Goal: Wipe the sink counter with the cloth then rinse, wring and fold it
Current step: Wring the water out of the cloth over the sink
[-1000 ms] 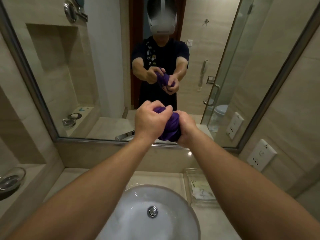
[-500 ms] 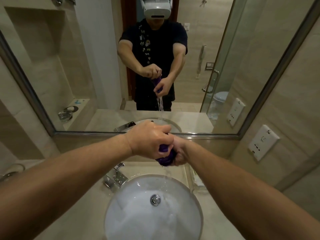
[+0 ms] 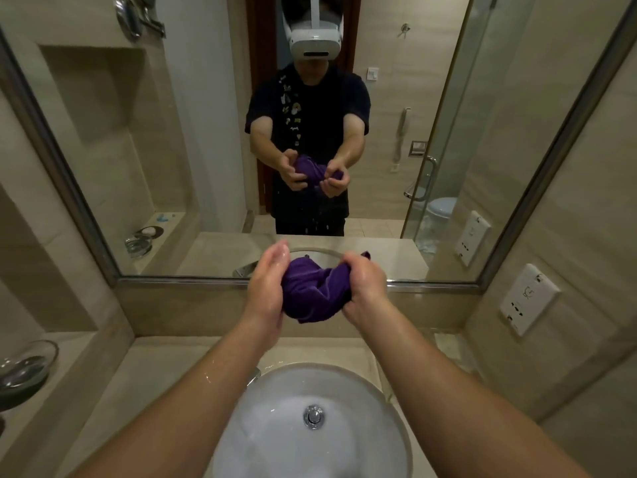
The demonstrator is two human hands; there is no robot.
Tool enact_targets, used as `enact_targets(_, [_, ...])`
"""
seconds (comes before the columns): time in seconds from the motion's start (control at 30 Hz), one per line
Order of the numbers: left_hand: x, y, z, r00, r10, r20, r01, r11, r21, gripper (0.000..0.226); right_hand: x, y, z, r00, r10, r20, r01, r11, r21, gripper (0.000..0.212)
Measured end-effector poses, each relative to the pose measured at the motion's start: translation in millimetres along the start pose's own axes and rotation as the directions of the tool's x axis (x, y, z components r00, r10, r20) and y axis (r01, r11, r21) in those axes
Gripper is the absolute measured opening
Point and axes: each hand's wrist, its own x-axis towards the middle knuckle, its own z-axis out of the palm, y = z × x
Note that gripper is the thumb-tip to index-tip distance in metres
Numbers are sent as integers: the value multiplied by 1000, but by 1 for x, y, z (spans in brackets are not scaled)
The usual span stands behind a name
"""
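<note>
A wet purple cloth point(image 3: 312, 291) hangs bunched between my two hands, held in the air above the white round sink point(image 3: 275, 391) and in front of the mirror. My left hand point(image 3: 267, 288) cups its left side with fingers curved round the fabric. My right hand point(image 3: 362, 288) grips the right end in a fist, with a corner of cloth poking out above the knuckles. Both hands and forearms look wet. The beige stone counter point(image 3: 155, 374) surrounds the sink.
A metal drain plug point(image 3: 313, 415) sits in the basin. The tap point(image 3: 254, 374) is mostly hidden under my left forearm. A glass dish point(image 3: 26, 367) stands on the left ledge. Wall sockets point(image 3: 527, 298) are at right. The mirror point(image 3: 206, 150) shows a person in a headset.
The cloth was twisted tight in both fists with water running into the sink. Now the hands have risen and drawn apart, and the cloth has loosened into a wider bunch.
</note>
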Motion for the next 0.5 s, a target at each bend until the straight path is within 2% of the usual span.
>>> enact_targets(0.03, [-4,0,4,993,-108,-46,101,986,-134,35,0,-5,3,995,-95,0,95,995,-29,10])
enact_targets(0.1, [-9,-2,9,939,-343,6,331,901,-282,31,-1,-19,8,971,-233,53,235,971,-46,25])
enact_targets(0.17, [-16,-3,13,818,-562,127,573,769,-284,39,-3,-29,12,932,-334,142,344,938,-52,35])
enact_targets(0.2, [-17,-4,14,768,-612,190,638,704,-311,48,-2,-32,13,910,-367,194,388,918,-82,37])
enact_targets(0.27, [-16,-5,16,746,-611,265,660,627,-414,52,0,-37,11,871,-405,279,454,879,-142,35])
enact_targets(0.37, [-12,-2,21,782,-562,270,606,584,-539,47,3,-44,7,826,-423,372,514,837,-190,26])
enact_targets(0.43, [-4,4,28,800,-554,231,568,574,-590,54,2,-46,7,784,-443,435,564,801,-201,22])
enact_targets(0.5, [5,14,43,815,-566,122,505,593,-627,60,0,-46,9,760,-499,416,613,763,-206,24])
